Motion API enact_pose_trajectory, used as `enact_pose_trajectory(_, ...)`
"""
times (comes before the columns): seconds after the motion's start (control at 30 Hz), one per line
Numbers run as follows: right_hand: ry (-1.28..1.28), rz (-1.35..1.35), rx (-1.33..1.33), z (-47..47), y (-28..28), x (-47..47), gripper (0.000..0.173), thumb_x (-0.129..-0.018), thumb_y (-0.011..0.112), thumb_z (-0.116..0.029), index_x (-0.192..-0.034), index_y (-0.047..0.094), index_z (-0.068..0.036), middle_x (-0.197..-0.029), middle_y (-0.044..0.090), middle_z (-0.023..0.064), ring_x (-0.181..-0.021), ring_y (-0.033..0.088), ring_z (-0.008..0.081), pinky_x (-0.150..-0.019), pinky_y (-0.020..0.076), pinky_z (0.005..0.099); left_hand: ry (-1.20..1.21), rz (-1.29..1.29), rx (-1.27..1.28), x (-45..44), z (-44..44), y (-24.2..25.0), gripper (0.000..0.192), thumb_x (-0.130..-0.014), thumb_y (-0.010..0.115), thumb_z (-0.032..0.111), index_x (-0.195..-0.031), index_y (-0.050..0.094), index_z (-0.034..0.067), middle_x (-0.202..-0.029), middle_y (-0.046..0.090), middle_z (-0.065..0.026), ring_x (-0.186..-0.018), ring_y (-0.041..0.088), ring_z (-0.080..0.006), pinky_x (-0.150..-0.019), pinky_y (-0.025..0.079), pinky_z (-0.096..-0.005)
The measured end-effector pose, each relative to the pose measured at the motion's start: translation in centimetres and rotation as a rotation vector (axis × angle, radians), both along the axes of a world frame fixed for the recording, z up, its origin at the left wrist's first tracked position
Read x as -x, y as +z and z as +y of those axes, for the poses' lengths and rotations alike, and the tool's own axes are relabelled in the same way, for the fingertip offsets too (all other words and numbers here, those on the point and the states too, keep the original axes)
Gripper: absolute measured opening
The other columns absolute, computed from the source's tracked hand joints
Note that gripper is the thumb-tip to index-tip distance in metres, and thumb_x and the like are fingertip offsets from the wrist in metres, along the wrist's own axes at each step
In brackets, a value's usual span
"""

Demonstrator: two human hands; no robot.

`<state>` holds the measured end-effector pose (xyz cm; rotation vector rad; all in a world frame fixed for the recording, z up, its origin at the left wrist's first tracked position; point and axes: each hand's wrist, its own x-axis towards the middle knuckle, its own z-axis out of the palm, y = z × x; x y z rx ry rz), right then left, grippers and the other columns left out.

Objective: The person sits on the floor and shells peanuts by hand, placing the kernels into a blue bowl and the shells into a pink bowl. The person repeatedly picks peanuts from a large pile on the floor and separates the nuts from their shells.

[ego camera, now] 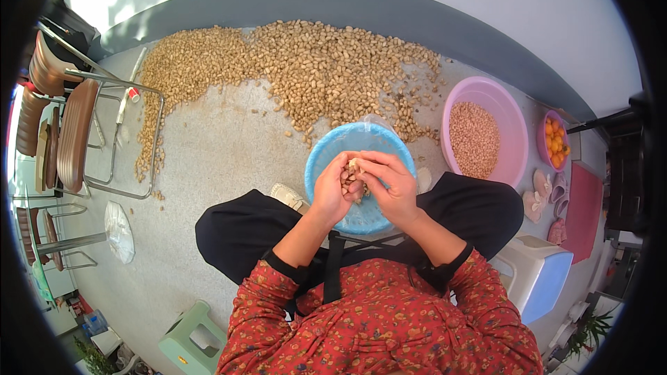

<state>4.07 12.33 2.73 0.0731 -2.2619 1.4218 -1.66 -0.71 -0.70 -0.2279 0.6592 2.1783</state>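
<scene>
Over a blue plastic basket (319,152) between my knees, my two hands meet at the fingertips. My left hand (331,190) is cupped about several peanuts (346,181); how many lie in its palm and how many in the basket below is partly hidden. The fingers of my right hand (392,182) pinch a pale peanut shell (354,163) against the left fingertips. A clear plastic bag (376,123) lines the basket and sticks up past its far rim. Beyond it, a broad heap of unshelled peanuts (323,67) spreads along the wall.
A pink tub (513,140) of shelled peanut kernels (473,138) stands right of the basket. Farther right are a small pink basin of orange fruit (556,140) and slippers (536,198). Metal-framed chairs (78,135) stand left. A green stool (193,341) and a white-and-blue stool (542,276) are near me.
</scene>
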Motion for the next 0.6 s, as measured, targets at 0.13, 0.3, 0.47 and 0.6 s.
enact_pose_trajectory(0.13, -0.008, -0.072, -0.005, 0.2, 0.3, -0.3, 0.023, -0.082, 0.068, 0.001, -0.105, 0.069, -0.003, -0.112, 0.064, 0.0111, -0.099, 0.063, 0.0217, -0.084, 0.0515, 0.0295, -0.027, -0.059, -0.055, 0.1, -0.1, -0.4, 0.030, -0.103, 0.033, 0.026, -0.102, 0.056, 0.006, -0.075, 0.054, -0.0009, -0.053, 0.042, -0.0064, -0.042, 0.029, -0.0204)
enact_pose_trajectory(0.3, -0.026, -0.100, 0.166, -0.1, -0.5, -0.3, 0.023, -0.087, 0.065, -0.002, -0.110, 0.066, -0.001, -0.109, 0.064, 0.0088, -0.096, 0.062, 0.0172, -0.083, 0.0505, 0.0279, -0.048, -0.099, -0.034, 0.2, -0.2, -0.5, 0.023, -0.102, 0.039, 0.023, -0.095, 0.054, 0.007, -0.076, 0.055, -0.0024, -0.054, 0.044, -0.0080, -0.041, 0.029, -0.0202)
enact_pose_trajectory(0.47, -0.093, -0.288, 0.738, 0.6, -2.6, 0.1, 0.024, -0.091, 0.062, -0.005, -0.115, 0.063, 0.000, -0.099, 0.064, 0.0040, -0.087, 0.060, 0.0099, -0.078, 0.0493, 0.0234, 0.030, -0.202, 0.033, 0.4, -0.1, -0.5, 0.019, -0.100, 0.044, 0.020, -0.088, 0.052, 0.008, -0.077, 0.054, -0.0028, -0.057, 0.045, -0.0099, -0.042, 0.031, -0.0201)
enact_pose_trajectory(0.6, -0.111, -0.546, 0.731, 1.2, -4.4, 0.0, 0.024, -0.091, 0.064, -0.010, -0.112, 0.065, 0.000, -0.096, 0.066, 0.0037, -0.085, 0.060, 0.0086, -0.077, 0.0493, 0.0233, 0.053, -0.257, 0.059, 0.3, -0.1, -0.8, 0.021, -0.101, 0.045, 0.023, -0.088, 0.051, 0.008, -0.078, 0.053, -0.0031, -0.058, 0.046, -0.0105, -0.042, 0.031, -0.0204)
